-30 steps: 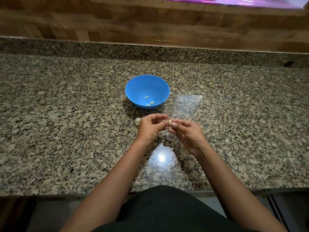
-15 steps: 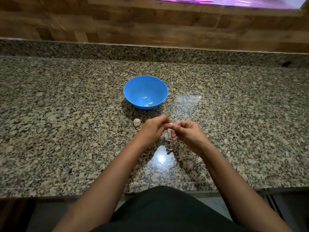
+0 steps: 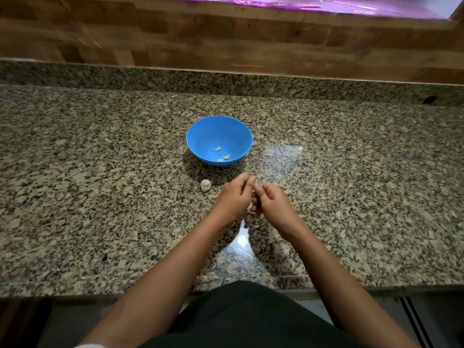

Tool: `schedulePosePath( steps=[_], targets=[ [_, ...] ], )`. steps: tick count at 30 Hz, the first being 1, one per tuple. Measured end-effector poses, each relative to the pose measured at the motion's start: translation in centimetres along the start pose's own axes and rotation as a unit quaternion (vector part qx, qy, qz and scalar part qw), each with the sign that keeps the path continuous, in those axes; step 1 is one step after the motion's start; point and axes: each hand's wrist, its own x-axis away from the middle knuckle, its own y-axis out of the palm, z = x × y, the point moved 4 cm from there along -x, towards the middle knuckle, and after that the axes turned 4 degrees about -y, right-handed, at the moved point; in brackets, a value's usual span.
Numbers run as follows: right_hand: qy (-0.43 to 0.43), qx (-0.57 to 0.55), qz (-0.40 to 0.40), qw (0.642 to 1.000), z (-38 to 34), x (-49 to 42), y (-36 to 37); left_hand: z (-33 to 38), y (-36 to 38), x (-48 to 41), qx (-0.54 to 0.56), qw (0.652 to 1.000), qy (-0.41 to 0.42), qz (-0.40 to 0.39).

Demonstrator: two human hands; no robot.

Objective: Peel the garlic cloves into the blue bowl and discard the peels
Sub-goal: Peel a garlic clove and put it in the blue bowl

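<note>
A round blue plastic bowl [image 3: 219, 136] sits on the speckled granite counter [image 3: 100, 197], holding a few peeled pale cloves [image 3: 223, 156]. Just nearer, a small whitish garlic piece [image 3: 205, 185] lies beside the left hand [image 3: 234, 198]. Both hands meet fingertip to fingertip (curled inward); whether the right hand [image 3: 272, 203] or the left pinches a clove, I cannot tell.
</note>
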Motion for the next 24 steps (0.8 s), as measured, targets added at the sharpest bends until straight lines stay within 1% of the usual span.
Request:
schedulePosePath(
  steps=[3,4,5,6,9,12,15,18,20,24],
  targets=[
    [-0.017,0.080,-0.005,0.997,0.1,-0.1,-0.4,-0.3,0.0,0.0,-0.010,1.000,0.015,-0.002],
    [-0.027,0.098,0.001,0.995,0.1,-0.2,-0.6,-0.3,-0.1,0.1,-0.007,1.000,0.016,0.003],
    [-0.035,0.094,0.009,0.995,0.0,-0.2,-0.7,-0.4,-0.1,0.0,0.000,1.000,0.013,0.007],
    [-0.039,0.062,0.018,0.997,0.0,-0.2,-0.8,-0.5,-0.2,0.0,0.014,1.000,0.007,0.008],
    [-0.019,-0.098,0.032,0.994,0.2,-0.4,-1.0,-0.6,0.0,-0.1,0.064,0.998,-0.016,-0.003],
    [-0.006,-0.217,0.025,0.976,0.4,-0.6,-0.9,-0.7,0.2,-0.1,0.121,0.992,-0.042,-0.004],
    [0.022,-0.329,0.022,0.944,0.6,-0.6,-1.3,-0.9,0.0,-0.2,0.189,0.980,-0.066,-0.007],
    [0.038,-0.365,0.016,0.930,0.6,-0.7,-1.9,-0.8,-0.5,0.0,0.230,0.971,-0.069,0.003],
    [0.039,-0.364,0.017,0.931,0.5,-0.9,-2.1,-0.7,-0.7,0.1,0.240,0.969,-0.063,0.015],
    [0.034,-0.348,0.021,0.937,0.4,-1.0,-1.8,-0.5,-0.5,0.0,0.226,0.972,-0.063,0.017]
  ],
)
